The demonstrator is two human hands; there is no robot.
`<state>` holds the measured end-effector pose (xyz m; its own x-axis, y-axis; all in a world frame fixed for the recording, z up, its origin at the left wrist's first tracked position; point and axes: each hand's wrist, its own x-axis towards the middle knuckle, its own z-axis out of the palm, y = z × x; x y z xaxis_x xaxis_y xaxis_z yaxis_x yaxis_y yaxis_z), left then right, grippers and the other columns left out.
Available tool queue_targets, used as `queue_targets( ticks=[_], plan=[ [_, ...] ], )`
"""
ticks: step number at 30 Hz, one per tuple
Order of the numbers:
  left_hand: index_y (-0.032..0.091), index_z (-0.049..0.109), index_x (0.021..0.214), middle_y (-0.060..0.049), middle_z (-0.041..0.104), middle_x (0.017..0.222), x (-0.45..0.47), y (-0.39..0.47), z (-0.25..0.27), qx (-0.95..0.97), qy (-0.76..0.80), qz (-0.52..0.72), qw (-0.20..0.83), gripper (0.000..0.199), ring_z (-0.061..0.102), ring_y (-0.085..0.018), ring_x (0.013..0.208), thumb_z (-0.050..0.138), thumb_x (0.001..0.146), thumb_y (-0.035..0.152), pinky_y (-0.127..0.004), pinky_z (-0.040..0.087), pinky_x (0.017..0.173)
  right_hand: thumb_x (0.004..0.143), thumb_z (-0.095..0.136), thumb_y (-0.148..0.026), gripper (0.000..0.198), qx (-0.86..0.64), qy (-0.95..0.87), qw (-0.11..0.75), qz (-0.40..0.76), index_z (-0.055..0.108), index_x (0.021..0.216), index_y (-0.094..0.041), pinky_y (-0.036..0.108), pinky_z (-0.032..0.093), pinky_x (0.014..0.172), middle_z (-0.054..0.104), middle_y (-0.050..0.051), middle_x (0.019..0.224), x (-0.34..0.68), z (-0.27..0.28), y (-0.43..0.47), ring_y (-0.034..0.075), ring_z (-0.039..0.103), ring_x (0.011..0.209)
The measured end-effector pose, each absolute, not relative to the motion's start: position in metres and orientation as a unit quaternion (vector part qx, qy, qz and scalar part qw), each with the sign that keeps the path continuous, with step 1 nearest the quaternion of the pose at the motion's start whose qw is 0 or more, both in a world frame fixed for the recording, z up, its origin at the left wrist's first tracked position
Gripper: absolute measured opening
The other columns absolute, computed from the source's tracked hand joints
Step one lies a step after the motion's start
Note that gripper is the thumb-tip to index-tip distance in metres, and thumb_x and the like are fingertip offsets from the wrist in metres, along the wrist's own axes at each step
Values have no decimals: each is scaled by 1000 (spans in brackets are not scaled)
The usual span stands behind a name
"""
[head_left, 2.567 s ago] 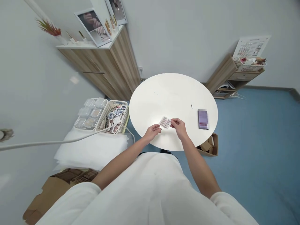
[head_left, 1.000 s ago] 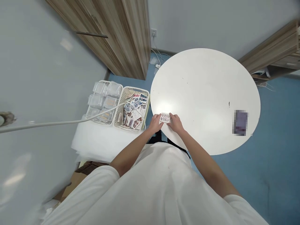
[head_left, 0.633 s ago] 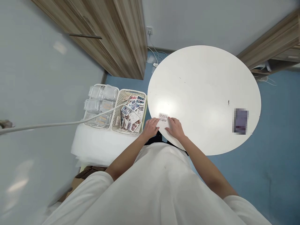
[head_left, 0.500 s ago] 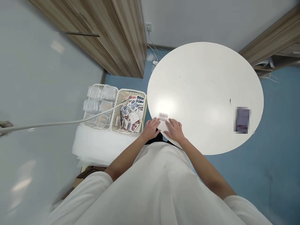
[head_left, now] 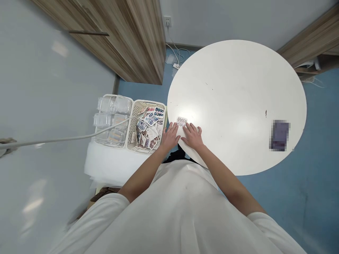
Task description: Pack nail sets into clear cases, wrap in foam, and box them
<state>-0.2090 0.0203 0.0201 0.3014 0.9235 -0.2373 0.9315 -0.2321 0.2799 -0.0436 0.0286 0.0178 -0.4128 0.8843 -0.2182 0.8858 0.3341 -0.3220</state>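
Observation:
A small card of press-on nails [head_left: 182, 122] lies flat on the white round table [head_left: 238, 88], near its left front edge. Its nails are set in two rows, pale and shiny. My left hand [head_left: 170, 137] rests at the card's lower left, fingers stretched out and fingertips by its edge. On the other side my right hand [head_left: 193, 136] lies with fingers spread, its fingertips at the card's lower right. Whether the fingertips press on the card or only touch the table beside it, I cannot tell.
Left of the table stands a white basket [head_left: 129, 141] with many nail cards [head_left: 150, 121]. Beside it another basket [head_left: 106, 96] holds clear plastic boxes [head_left: 106, 104]. A white cable [head_left: 66, 138] crosses over both. A blurred dark purple object [head_left: 280, 135] lies at the table's right.
My view has shifted slightly, so the table sits farther right. Both hands and the nail card appear a little higher in the picture; the fingers stay spread beside the card.

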Motion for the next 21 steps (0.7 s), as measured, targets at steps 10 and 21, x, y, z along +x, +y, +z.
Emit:
queue_targets(
  ticks=[10,21],
  plan=[
    [12,25,139,-10,24,147,-209,24,10,791,580,0,198,57,15,-23,137,30,88,38,-42,21,107,87,36,-41,49,554,809,5,-195,38,131,-19,53,15,99,32,14,143,-44,19,34,29,25,131],
    [12,16,141,-12,16,149,-204,20,4,775,574,47,260,60,7,-26,138,30,89,36,-46,16,108,88,33,-41,53,557,803,8,-211,30,136,-19,53,13,98,23,14,147,-41,15,30,32,14,135]
  ],
)
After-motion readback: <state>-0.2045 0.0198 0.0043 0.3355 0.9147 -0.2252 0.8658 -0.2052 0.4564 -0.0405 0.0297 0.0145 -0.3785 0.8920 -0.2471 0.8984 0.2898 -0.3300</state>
